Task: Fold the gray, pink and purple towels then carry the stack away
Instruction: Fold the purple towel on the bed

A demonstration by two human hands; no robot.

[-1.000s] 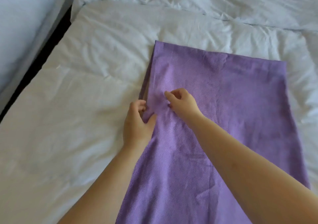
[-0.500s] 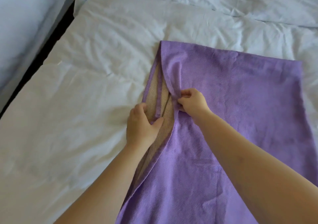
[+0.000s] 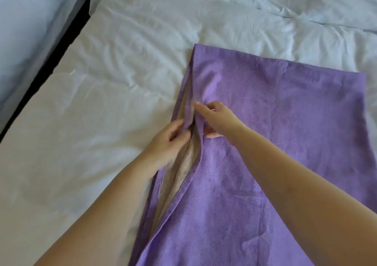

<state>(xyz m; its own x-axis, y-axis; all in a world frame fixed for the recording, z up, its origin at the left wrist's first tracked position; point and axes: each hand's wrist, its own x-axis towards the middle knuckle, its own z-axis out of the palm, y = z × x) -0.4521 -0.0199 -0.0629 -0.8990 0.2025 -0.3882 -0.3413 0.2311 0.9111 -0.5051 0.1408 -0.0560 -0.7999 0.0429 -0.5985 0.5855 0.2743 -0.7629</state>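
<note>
Soft, even daylight, faint shadows, mild blur, slight wide-angle bending at edges.

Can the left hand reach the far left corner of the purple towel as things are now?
Probably yes. The corner lies straight ahead of the left hand along the towel edge, and nothing lies on it or between. The hand pinches that edge now, so it must let go first.
</note>
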